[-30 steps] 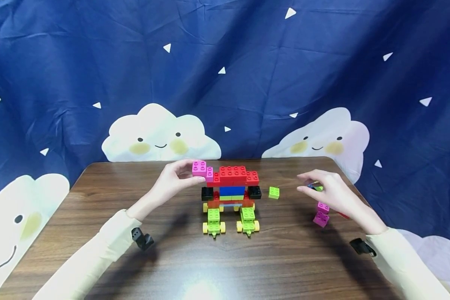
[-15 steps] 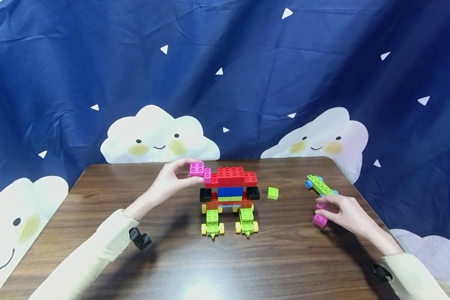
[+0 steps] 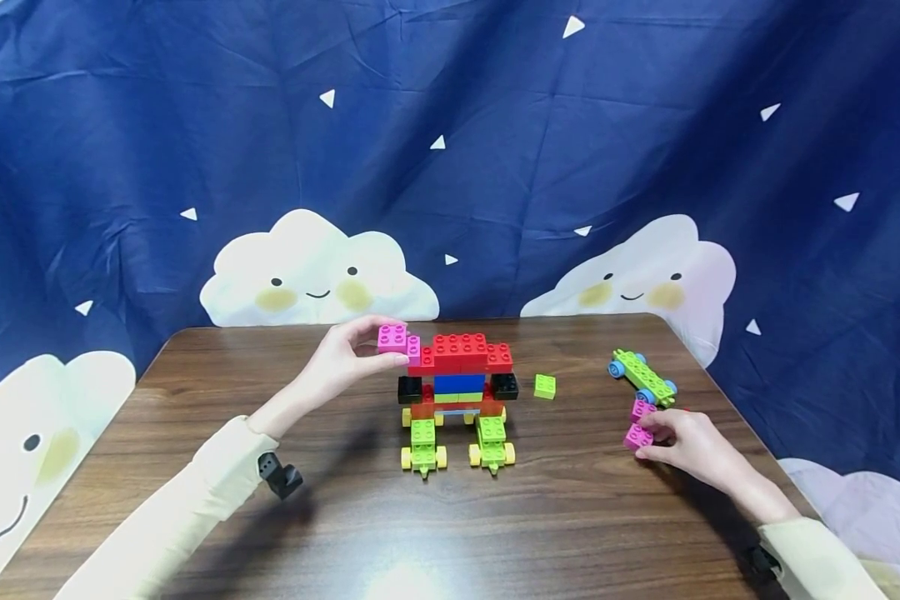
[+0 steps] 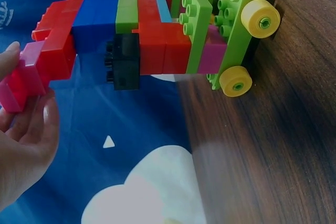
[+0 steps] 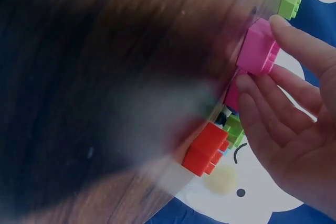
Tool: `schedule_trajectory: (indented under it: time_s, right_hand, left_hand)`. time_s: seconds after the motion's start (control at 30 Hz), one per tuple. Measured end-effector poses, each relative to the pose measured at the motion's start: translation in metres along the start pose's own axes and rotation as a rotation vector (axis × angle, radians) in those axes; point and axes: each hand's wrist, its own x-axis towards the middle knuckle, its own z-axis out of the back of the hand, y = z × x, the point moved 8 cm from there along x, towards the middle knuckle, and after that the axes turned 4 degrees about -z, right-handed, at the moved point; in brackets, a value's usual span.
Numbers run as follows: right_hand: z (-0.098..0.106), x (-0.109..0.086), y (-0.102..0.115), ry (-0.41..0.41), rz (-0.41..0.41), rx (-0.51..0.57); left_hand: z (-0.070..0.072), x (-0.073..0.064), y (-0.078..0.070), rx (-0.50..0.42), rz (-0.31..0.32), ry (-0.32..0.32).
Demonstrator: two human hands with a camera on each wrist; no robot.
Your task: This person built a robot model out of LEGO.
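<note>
In the head view, my left hand [image 3: 339, 360] holds a pink brick [image 3: 392, 337] between thumb and fingers. That brick joins a smaller pink brick [image 3: 414, 351] at the left end of a built figure's red top row [image 3: 460, 353]. Black bricks [image 4: 126, 61] stick out at the figure's sides, around a blue middle [image 4: 94, 24], and it stands on green bases with yellow wheels [image 4: 261, 18]. My right hand [image 3: 693, 446] pinches another pink brick [image 3: 637, 437] on the table, its thumb and fingertips on opposite sides in the right wrist view. A second pink brick [image 3: 642, 409] lies just behind it.
A green car base with blue wheels [image 3: 642, 377] lies at the table's right side. Partly behind my right hand is a red brick [image 5: 206, 149]. One lime-green brick [image 3: 545, 386] sits right of the figure. A blue cloud-print cloth [image 3: 487, 167] hangs behind the wooden table [image 3: 330, 517].
My right hand has come down from near the blue-wheeled car base toward the front, and now grips the nearer pink brick. My left hand keeps its hold on its pink brick at the figure.
</note>
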Motion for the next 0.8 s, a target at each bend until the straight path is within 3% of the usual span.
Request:
schedule_trajectory:
  time_s: [0.2, 0.33, 0.57, 0.8]
  right_hand:
    - [0.0, 0.002, 0.005, -0.014, 0.034, -0.039]
    - [0.01, 0.007, 0.017, -0.082, 0.116, -0.065]
    - [0.029, 0.03, 0.055, -0.158, 0.243, -0.076]
    - [0.042, 0.064, 0.099, -0.123, 0.306, -0.017]
  left_hand:
    - [0.0, 0.0, -0.001, 0.002, -0.007, 0.006]
    - [0.0, 0.0, -0.001, 0.007, -0.009, 0.004]
    - [-0.001, 0.0, -0.002, 0.015, -0.012, 0.013]
    - [-0.001, -0.001, -0.002, 0.025, -0.003, 0.016]
